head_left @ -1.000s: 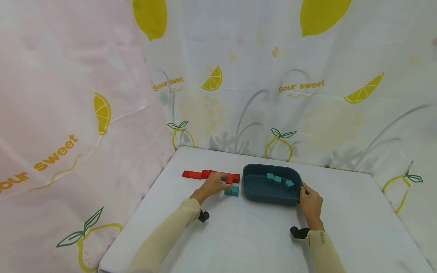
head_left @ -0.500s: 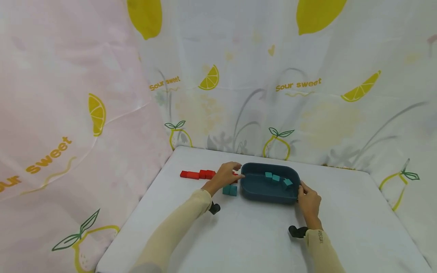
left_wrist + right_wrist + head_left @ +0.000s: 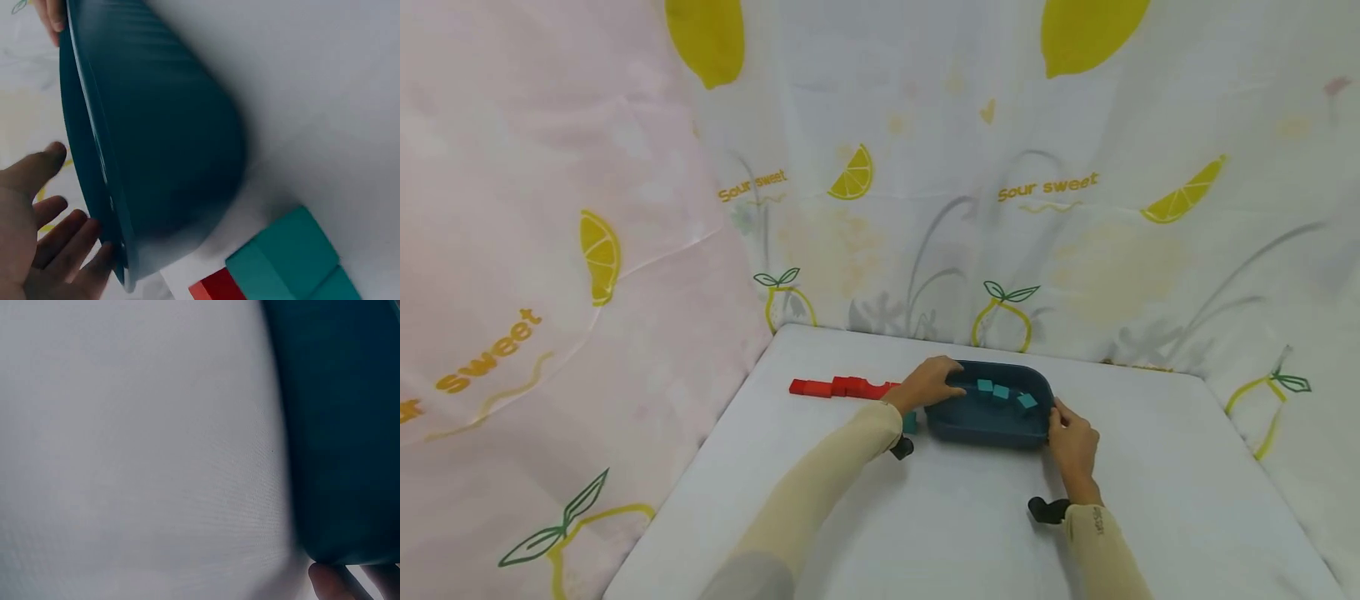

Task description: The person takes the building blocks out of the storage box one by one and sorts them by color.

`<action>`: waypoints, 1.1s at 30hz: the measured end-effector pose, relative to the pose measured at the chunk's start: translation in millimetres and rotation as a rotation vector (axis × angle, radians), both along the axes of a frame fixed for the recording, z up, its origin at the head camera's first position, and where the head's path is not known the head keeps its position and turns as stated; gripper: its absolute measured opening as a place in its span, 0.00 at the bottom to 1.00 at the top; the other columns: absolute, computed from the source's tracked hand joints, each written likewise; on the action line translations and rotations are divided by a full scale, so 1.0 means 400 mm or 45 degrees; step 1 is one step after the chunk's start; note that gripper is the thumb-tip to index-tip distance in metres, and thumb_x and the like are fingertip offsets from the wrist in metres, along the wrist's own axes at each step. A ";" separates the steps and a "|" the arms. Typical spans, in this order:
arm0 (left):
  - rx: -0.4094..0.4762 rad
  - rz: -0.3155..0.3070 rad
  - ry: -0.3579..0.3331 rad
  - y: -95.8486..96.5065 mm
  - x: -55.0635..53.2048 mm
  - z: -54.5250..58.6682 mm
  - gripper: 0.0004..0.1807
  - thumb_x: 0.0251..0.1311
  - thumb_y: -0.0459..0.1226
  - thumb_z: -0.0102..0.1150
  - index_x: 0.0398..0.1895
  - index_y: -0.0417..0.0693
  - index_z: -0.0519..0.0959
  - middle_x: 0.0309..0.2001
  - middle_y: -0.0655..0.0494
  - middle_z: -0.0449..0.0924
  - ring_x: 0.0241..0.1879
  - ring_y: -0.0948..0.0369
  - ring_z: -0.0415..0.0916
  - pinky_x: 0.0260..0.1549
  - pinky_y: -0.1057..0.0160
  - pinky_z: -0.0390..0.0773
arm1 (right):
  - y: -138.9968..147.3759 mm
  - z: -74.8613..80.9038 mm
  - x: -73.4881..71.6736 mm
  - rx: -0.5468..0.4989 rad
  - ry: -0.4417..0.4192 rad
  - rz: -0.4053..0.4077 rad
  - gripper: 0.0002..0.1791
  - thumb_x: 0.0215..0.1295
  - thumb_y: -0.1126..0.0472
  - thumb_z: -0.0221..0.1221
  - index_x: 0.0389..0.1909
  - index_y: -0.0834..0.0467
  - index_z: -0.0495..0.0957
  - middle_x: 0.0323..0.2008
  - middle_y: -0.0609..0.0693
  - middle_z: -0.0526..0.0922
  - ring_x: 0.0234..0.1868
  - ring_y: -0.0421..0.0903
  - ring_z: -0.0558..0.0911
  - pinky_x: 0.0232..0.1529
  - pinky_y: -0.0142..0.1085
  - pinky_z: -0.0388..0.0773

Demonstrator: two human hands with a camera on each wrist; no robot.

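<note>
A dark blue rectangular tray [image 3: 985, 436] stands on the white table with three small teal cubes [image 3: 1001, 392] in it. My left hand [image 3: 929, 385] reaches over its left end, fingers and thumb spread apart; in the left wrist view no thing shows between them, and the fingers overlap the tray's rim [image 3: 106, 181]. My right hand [image 3: 1073, 443] holds the tray's right end, and its fingertips [image 3: 328, 581] show at the tray's corner in the right wrist view. Beside the tray lie teal cubes [image 3: 281, 256], partly hidden behind my left wrist in the head view.
A row of red blocks [image 3: 850, 387] runs left from the tray, its right part hidden by my left hand. A lemon-print cloth [image 3: 880, 250] hangs behind and to the left of the table [image 3: 977, 533].
My left hand has moved right, from above the red and teal blocks to over the tray's left end. My right hand stays on the tray. The head view has shifted slightly.
</note>
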State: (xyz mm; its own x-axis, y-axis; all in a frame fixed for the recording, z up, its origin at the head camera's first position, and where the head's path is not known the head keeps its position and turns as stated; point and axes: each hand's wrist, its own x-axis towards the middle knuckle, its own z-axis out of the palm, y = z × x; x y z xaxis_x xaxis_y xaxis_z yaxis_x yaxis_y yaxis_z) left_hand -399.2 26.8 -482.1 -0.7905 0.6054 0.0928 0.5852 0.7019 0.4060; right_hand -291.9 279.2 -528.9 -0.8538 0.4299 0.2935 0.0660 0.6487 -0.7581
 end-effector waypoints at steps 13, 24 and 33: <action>-0.200 -0.050 -0.182 0.090 -0.010 -0.026 0.40 0.66 0.52 0.57 0.76 0.49 0.56 0.73 0.53 0.58 0.72 0.60 0.55 0.68 0.62 0.57 | 0.002 0.009 -0.013 0.012 0.050 0.019 0.19 0.72 0.61 0.51 0.60 0.63 0.75 0.48 0.64 0.82 0.30 0.53 0.83 0.21 0.28 0.71; -0.302 -0.124 -0.123 0.162 0.016 -0.054 0.34 0.75 0.54 0.36 0.78 0.54 0.46 0.78 0.55 0.36 0.76 0.58 0.33 0.71 0.55 0.49 | 0.007 0.010 -0.012 0.039 0.047 -0.002 0.19 0.72 0.62 0.52 0.59 0.64 0.76 0.47 0.65 0.82 0.31 0.54 0.82 0.22 0.30 0.72; -0.532 -0.169 -0.128 0.202 0.033 -0.053 0.33 0.74 0.56 0.34 0.78 0.59 0.48 0.78 0.56 0.39 0.76 0.57 0.34 0.71 0.56 0.46 | 0.009 -0.007 -0.016 0.035 0.016 -0.003 0.19 0.72 0.62 0.52 0.59 0.64 0.76 0.46 0.66 0.82 0.28 0.53 0.81 0.21 0.31 0.71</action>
State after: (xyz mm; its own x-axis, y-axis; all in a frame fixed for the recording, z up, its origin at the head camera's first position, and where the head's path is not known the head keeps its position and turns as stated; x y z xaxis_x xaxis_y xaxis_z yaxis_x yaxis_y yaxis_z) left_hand -385.8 107.7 -503.5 -0.6957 0.6716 -0.2549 0.6536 0.7390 0.1632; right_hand -298.3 283.0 -531.5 -0.8491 0.4235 0.3158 0.0583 0.6692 -0.7408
